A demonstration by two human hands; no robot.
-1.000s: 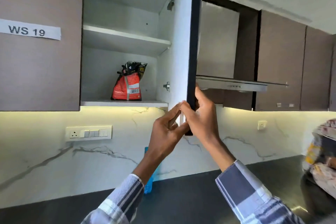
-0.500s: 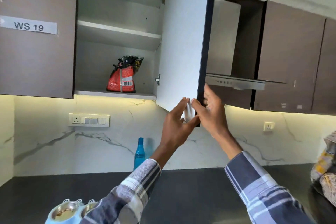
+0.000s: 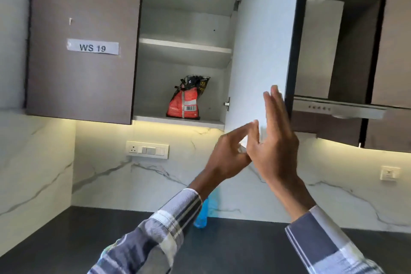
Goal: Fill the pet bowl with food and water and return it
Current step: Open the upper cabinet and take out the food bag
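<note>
A: Where's the food?
B: The pet food bag (image 3: 185, 98) stands on the bottom cupboard shelf (image 3: 178, 121), untouched.
A: Hands?
B: Left hand (image 3: 229, 155) loosely spread, right hand (image 3: 275, 140) flat, both empty, by the open cupboard door (image 3: 264, 40). Bowl unseen; filling all remains.

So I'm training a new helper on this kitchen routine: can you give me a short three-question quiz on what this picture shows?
1. True or false: the red and black bag lies on the cupboard's top shelf.
2. What does the paper label on the closed door say?
3. Which holds something: A) left hand B) right hand C) neither?

Key
1. False; it stands on the bottom shelf, beside the open door.
2. WS 19.
3. C; both hands are open.
</note>
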